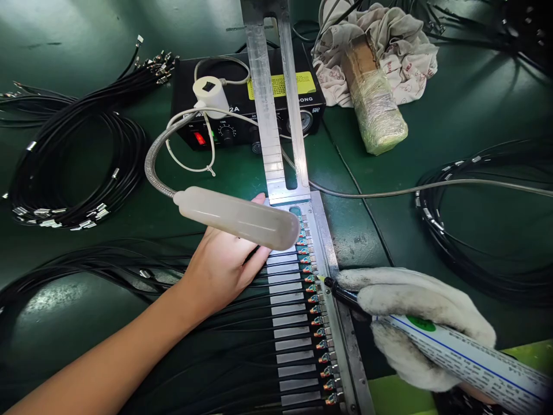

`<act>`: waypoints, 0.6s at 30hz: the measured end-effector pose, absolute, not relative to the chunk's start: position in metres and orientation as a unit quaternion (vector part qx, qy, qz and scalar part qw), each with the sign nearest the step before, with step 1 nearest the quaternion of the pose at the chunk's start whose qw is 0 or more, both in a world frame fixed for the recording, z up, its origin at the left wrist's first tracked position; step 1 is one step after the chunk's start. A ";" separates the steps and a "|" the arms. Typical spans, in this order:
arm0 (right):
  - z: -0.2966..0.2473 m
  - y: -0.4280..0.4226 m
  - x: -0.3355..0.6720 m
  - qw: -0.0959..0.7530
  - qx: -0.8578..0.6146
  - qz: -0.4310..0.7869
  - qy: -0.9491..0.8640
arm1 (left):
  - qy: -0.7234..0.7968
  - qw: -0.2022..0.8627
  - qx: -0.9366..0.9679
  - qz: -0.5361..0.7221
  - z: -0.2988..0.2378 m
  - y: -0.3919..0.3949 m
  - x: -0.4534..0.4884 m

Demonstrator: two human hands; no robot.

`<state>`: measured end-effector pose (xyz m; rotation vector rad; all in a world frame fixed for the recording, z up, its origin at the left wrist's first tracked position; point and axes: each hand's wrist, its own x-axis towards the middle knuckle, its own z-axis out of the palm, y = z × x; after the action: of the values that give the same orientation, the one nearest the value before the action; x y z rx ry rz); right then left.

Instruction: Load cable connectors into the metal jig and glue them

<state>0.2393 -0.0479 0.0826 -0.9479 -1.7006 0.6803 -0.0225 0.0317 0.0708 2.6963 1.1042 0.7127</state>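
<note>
My right hand, in a white work glove, is closed around a white labelled tube with a black nozzle. The nozzle's thin yellow-green tip is at one of the small connectors lined up along a metal jig. Thin black cables run leftward from these connectors across the slotted plate. My bare left hand lies at the jig's upper left side, thumb and a finger stretched out. A white lamp head hides its other fingers.
Behind the jig stands a black control box, with an upright slotted metal bar before it. Coiled black cables lie left and right. A crumpled cloth and a film-wrapped block sit at the back right.
</note>
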 end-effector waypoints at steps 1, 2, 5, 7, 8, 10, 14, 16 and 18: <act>0.082 -0.048 0.239 0.515 -0.392 0.281 -0.709 | 0.368 0.071 0.896 0.237 0.071 0.032 -0.022; 0.082 -0.048 0.239 0.518 -0.390 0.279 -0.709 | 0.368 0.071 0.896 0.237 0.071 0.032 -0.022; 0.080 -0.048 0.239 0.520 -0.394 0.278 -0.704 | 0.370 0.071 0.896 0.236 0.071 0.032 -0.022; 0.079 -0.049 0.239 0.521 -0.404 0.278 -0.699 | 0.369 0.069 0.896 0.236 0.071 0.031 -0.022; 0.079 -0.049 0.240 0.521 -0.407 0.276 -0.698 | 0.369 0.068 0.897 0.235 0.071 0.031 -0.022; 0.079 -0.048 0.241 0.519 -0.405 0.272 -0.702 | 0.370 0.068 0.897 0.232 0.071 0.031 -0.022; 0.082 -0.043 0.242 0.501 -0.394 0.276 -0.719 | 0.372 0.070 0.897 0.228 0.071 0.030 -0.023; 0.084 -0.041 0.241 0.494 -0.391 0.278 -0.725 | 0.372 0.071 0.897 0.228 0.071 0.031 -0.023; 0.086 -0.040 0.239 0.490 -0.393 0.273 -0.728 | 0.369 0.071 0.897 0.232 0.071 0.031 -0.022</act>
<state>0.2395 -0.0400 0.0862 -0.9533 -1.7692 0.6640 -0.0224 0.0309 0.0711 2.6974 1.1094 0.6971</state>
